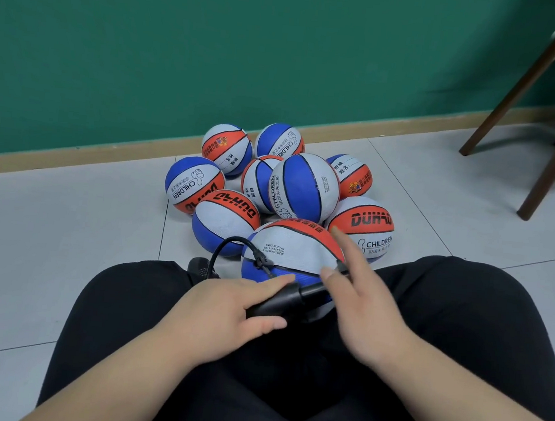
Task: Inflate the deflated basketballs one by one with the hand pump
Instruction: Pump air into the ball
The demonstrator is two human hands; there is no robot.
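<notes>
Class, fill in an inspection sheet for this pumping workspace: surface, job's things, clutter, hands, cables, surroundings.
Surface: pale grey tiled floor.
Job's things: basketball between the knees; black pump in front of it; eight more balls piled near the wall.
Clutter: small black object by the left knee, unclear.
Hands: left hand grips the pump; right hand open, fingers straight, at the pump's handle end.
Cables: black hose loops to a fitting on the basketball.
Surroundings: green wall, tan skirting, brown chair legs.
</notes>
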